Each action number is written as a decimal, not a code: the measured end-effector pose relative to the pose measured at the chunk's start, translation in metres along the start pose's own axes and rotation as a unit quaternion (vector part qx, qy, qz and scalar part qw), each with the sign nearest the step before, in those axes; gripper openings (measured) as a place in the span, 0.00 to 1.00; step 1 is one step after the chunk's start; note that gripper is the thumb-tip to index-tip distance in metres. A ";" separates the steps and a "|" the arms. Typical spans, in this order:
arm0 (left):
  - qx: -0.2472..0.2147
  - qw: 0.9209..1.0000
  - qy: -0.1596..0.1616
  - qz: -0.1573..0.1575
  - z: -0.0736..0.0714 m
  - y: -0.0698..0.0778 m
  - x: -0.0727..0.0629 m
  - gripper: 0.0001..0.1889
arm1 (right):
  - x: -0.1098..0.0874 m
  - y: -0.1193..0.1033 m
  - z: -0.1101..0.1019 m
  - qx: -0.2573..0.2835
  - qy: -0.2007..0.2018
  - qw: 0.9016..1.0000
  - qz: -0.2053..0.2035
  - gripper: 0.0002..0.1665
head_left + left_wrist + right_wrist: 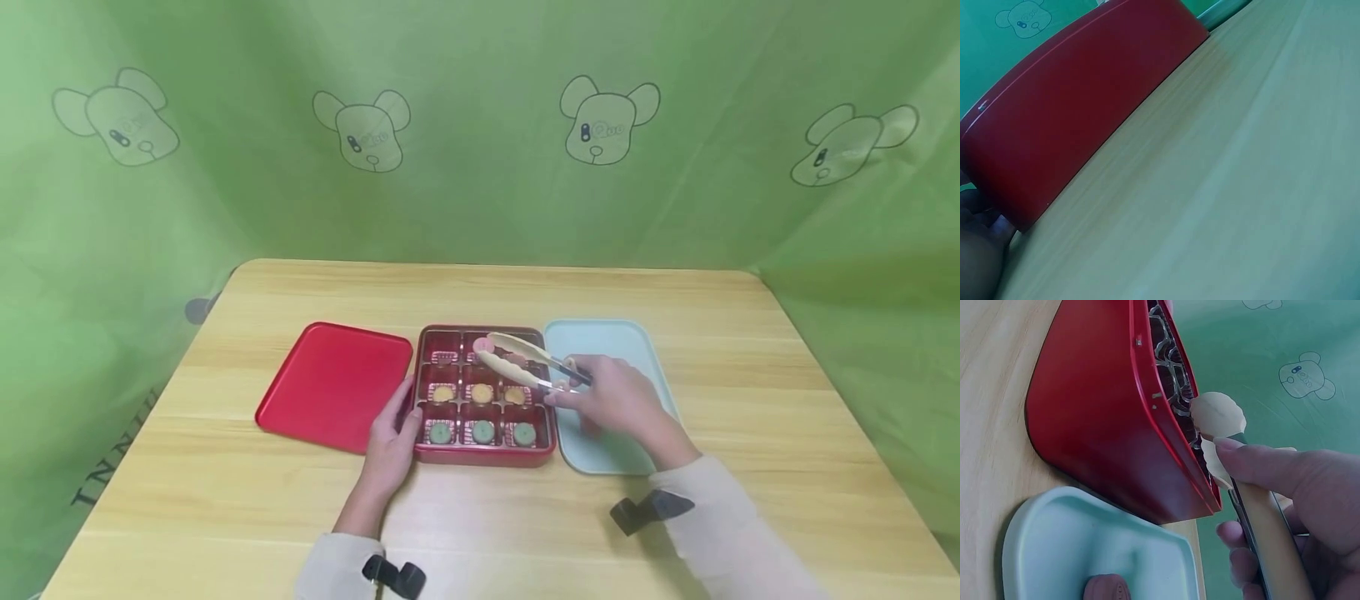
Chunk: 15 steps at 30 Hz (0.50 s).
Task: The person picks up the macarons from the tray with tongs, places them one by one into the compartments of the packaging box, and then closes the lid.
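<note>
My right hand grips tongs with cream scalloped tips and a metal-edged handle. Between the tips is a small round pink piece, over the back row of a red box. That box has a clear divider insert with striped paper in its compartments. Green round pieces lie in the front row, yellow ones in the middle row. Straight fingers of my left hand rest along the box's left side, thumb by the rim. The left wrist view shows the box's red wall and part of that hand.
A red lid lies left of the box, close to my left hand. Right of the box is a pale blue tray holding a reddish-brown piece. All stand on a wooden table, with a green curtain behind.
</note>
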<state>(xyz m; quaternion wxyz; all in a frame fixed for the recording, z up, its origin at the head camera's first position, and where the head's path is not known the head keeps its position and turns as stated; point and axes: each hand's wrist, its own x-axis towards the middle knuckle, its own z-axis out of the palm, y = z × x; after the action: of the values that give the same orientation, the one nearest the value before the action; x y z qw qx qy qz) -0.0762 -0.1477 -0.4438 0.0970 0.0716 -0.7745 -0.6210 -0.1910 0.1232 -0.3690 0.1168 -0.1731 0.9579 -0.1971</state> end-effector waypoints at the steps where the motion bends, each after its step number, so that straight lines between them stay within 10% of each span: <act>1: 0.000 1.000 0.000 0.000 0.000 0.001 0.000 0.27 | 0.000 0.000 0.000 -0.001 0.000 1.000 -0.001 0.25; 15: 0.000 1.000 0.002 0.000 0.000 -0.001 0.000 0.27 | -0.005 0.001 -0.003 0.006 -0.003 1.000 -0.003 0.25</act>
<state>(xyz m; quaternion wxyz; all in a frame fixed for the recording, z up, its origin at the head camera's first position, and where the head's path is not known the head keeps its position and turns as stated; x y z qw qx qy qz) -0.0766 -0.1481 -0.4450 0.0985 0.0724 -0.7743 -0.6210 -0.1877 0.1269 -0.3662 0.1202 -0.1755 0.9558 -0.2029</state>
